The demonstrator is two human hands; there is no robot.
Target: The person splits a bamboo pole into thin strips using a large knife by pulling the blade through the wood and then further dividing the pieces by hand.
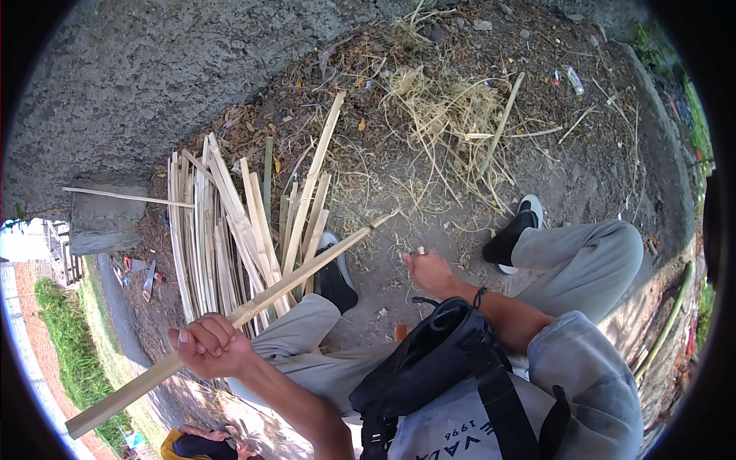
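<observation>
A long pale bamboo strip [307, 270] slants across the view, from the lower left up to a thin split tip near the middle. My left hand [211, 346] is wrapped round it toward its lower, wider end. Near that tip, but apart from it, my right hand [431, 272] is closed, with a small pale bit showing at its fingers; what it holds, if anything, I cannot make out. Beyond my left knee lies a pile of split bamboo strips [205, 238], several of them resting over one another.
Fine shavings [445, 103] are heaped on the dirt ahead, with a loose strip [502, 126] across them. A rough grey wall [153, 84] rises at the far left, beside a stone block [107, 218]. A saw [149, 281] lies left. Another person [205, 445] sits at the lower left.
</observation>
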